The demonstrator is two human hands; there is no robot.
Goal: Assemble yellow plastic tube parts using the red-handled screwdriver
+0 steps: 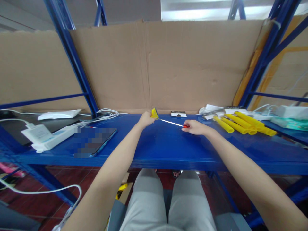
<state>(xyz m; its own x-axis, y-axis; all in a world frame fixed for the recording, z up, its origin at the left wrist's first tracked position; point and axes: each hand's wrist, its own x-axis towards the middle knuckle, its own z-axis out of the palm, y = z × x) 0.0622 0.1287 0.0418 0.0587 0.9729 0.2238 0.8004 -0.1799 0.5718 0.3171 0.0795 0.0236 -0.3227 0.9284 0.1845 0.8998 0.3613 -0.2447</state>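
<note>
My left hand point(145, 120) is closed round a small yellow plastic piece point(154, 113), held just above the blue table point(163, 144). The piece widens at its top; its kind cannot be made out. My right hand point(194, 127) grips the red handle of a screwdriver point(172, 122). Its thin, shiny shaft points left, and the tip meets or lies very close to the lower part of the yellow piece. My fingers hide part of the handle. A small white-and-black box point(178, 114) lies behind my right hand, near the cardboard.
Several yellow tubes point(237, 123) lie at the right, with white packets point(211, 109) behind them. At the left are a dark tablet or phone point(98, 141), a white power strip point(55, 138) and coiled white cables point(108, 114). A cardboard wall point(183, 64) closes the back between blue posts point(74, 54).
</note>
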